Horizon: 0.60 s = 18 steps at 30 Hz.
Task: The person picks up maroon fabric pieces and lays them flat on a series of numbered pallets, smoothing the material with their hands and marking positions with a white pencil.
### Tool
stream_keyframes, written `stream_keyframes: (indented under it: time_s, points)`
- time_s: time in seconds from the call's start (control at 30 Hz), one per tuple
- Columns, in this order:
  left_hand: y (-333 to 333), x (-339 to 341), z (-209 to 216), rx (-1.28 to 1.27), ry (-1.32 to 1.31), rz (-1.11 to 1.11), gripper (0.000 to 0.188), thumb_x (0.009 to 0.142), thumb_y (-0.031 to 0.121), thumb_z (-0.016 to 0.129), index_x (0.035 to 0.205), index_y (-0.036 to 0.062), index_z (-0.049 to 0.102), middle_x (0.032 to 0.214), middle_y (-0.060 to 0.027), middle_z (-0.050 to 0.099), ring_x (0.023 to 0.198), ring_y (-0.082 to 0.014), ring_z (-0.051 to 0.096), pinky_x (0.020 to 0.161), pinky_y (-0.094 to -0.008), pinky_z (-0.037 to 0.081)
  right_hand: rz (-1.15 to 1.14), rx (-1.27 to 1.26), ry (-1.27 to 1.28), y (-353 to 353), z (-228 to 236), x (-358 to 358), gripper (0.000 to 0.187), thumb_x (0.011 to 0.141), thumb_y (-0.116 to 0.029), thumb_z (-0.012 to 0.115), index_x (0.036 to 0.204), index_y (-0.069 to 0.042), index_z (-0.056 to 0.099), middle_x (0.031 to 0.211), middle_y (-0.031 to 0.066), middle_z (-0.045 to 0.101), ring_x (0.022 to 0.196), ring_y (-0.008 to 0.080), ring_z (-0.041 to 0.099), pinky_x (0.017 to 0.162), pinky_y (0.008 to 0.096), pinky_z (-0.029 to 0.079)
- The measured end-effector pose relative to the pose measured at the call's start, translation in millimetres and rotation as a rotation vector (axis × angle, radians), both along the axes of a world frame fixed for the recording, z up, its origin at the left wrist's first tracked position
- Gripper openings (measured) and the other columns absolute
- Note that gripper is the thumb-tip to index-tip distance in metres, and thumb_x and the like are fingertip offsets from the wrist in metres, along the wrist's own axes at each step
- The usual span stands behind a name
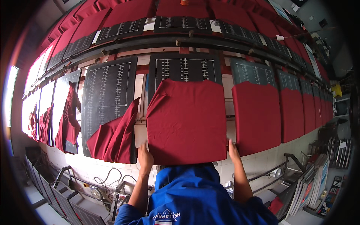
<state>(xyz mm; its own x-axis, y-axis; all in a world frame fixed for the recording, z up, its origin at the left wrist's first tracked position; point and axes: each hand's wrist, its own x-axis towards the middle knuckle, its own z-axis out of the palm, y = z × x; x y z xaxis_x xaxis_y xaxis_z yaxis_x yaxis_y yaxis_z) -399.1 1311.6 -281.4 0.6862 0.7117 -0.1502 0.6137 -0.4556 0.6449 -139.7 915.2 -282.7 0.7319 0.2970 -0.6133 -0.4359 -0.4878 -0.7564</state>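
Observation:
A dark red cloth panel [187, 120] covers most of the black ruled board [185, 65] straight in front of me. Its upper left corner is creased and folded over, while the lower part lies fairly smooth. My left hand [145, 156] grips the panel's lower left side edge, thumb upward. At the lower right side edge, my right hand [234, 150] holds the same panel, its fingers partly hidden behind the edge. On the board to the left [105, 82], a second dark red cloth [116, 137] lies bunched and crumpled across the lower end.
To the right, another board [253, 71] carries a flat red cloth [257, 116], with several more covered boards beyond. A dark rail [161, 39] runs across behind, before a far row of covered boards. Framed panels [309, 187] lean at lower right; cables and a metal frame [112, 187] sit lower left.

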Motion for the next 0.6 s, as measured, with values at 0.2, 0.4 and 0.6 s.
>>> stream_keyframes:
  time_s: [0.2,0.4,0.6]
  points:
    - [60.5,164.6,23.0,0.416,-0.202,-0.071,0.053,0.09,0.017,0.069,0.138,0.0013,0.05,0.144,-0.0249,0.046,0.132,-0.0429,0.045,0.109,-0.0469,0.04,-0.216,0.207,0.272,68.1,-47.1,136.3,0.099,0.095,-0.078,0.04,0.158,-0.002,0.031,0.162,0.0147,0.036,0.146,0.0314,0.038,0.118,0.0491,0.033]
    - [150.1,224.9,-10.1,-0.019,-0.324,0.217,0.022,0.097,0.022,0.066,0.102,0.0043,0.055,0.1,-0.0173,0.066,0.094,-0.0398,0.064,0.08,-0.0448,0.051,-0.287,0.424,0.271,121.1,-7.2,212.3,0.055,0.096,-0.041,0.069,0.134,-0.002,0.059,0.134,0.0133,0.063,0.121,0.0256,0.061,0.105,0.0422,0.049]
    - [178.3,229.2,10.0,-0.769,-0.336,0.196,0.028,0.099,0.022,0.068,0.115,-0.0002,0.061,0.093,-0.0028,0.064,0.081,-0.0097,0.058,0.071,-0.0257,0.048,-0.191,0.367,0.036,122.2,25.0,238.1,0.03,0.095,-0.023,0.07,0.115,0.0,0.067,0.111,0.01,0.07,0.105,0.0191,0.066,0.094,0.0334,0.052]
